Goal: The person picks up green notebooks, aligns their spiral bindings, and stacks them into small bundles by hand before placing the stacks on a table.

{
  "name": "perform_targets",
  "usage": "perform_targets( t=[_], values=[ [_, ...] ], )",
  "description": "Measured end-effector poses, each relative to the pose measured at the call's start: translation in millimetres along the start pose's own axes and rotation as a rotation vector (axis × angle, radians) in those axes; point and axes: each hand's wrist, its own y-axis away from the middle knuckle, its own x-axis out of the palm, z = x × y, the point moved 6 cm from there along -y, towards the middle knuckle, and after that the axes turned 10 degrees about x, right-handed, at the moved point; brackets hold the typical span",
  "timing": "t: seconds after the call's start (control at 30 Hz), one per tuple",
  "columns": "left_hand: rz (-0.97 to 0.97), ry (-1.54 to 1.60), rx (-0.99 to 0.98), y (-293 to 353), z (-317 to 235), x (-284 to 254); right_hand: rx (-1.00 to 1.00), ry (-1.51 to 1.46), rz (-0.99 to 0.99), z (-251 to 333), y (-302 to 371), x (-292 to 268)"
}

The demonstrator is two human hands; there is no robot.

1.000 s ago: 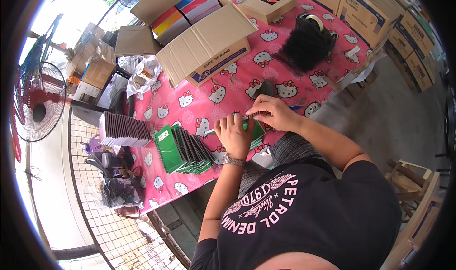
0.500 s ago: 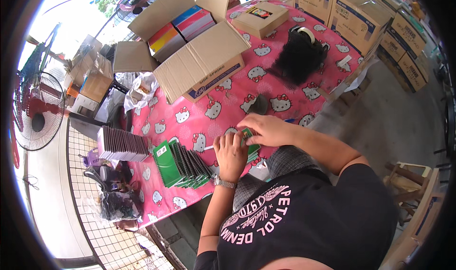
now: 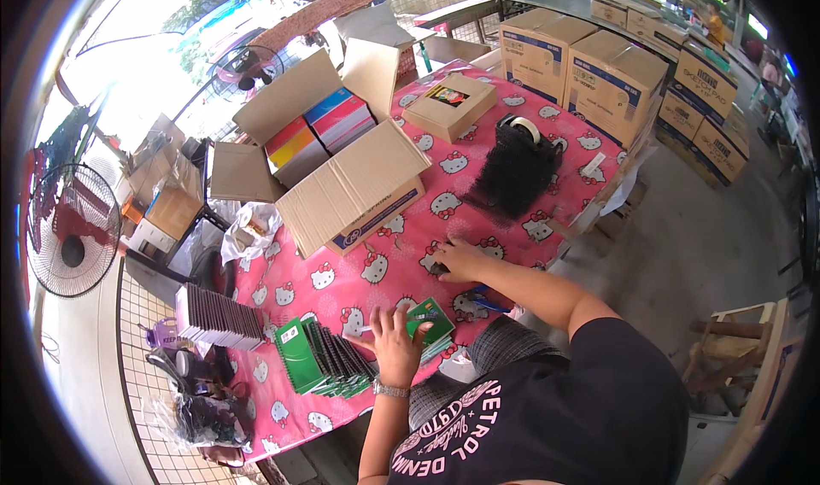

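A green spiral notebook lies on top of a small stack by the table's near edge. My left hand, with a metal watch on its wrist, rests at the stack's left side, fingers spread. Farther off, my right hand is closed over a small dark lump, mostly hidden under the fingers. Left of my left hand, several green notebooks lie fanned out, their black spiral bindings overlapping. A blue-handled tool sits beside my right forearm, partly covered.
An open carton with colourful packs stands at the back of the pink tablecloth. Beyond my right hand lie a black wiry bundle, a tape roll and a flat box. Stacked purple-edged notebooks stand at the left.
My right hand has left the green notebook and reached away to the dark lump. My left hand's fingers have spread, uncovering more of the notebook. The view has shifted, showing more background.
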Motion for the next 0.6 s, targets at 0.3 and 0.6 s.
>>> perform_targets(
  t=[0.3,0.6],
  values=[
    [0.040,0.166,0.000,1.5,2.6,9.1,-0.248,-0.838,0.704,78.8,51.2,-63.1],
    [0.056,0.211,-0.021,-1.6,11.9,13.1,-0.300,-0.622,0.500,78.0,42.6,-65.0]
  ],
)
